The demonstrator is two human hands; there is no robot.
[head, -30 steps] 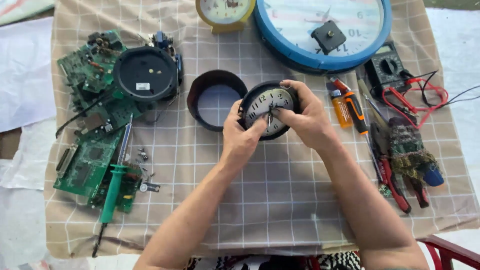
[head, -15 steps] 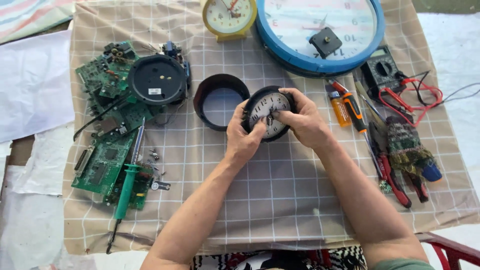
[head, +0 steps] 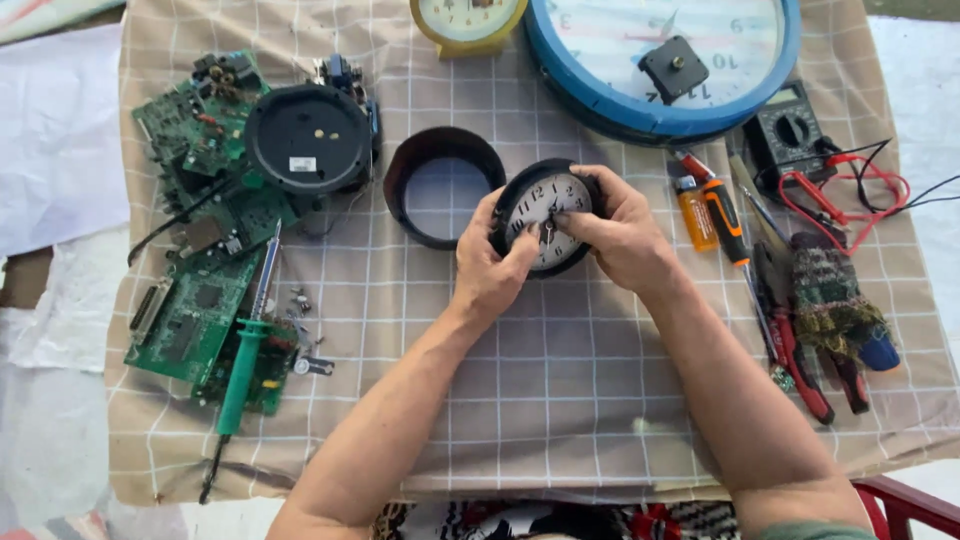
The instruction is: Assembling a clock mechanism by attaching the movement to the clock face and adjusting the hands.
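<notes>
A small round black-rimmed clock with a white dial (head: 545,215) is held just above the checked beige cloth (head: 560,400), just right of an empty black plastic ring (head: 440,185). The left hand (head: 490,265) is closed round its lower-left rim and the right hand (head: 620,235) round its right edge, fingertips pinched at the slender hands at the dial's centre. It is judged light and rigid but delicate at those hands — best gripped by the rim; being a disc, it has no long axis, its dial facing up.
</notes>
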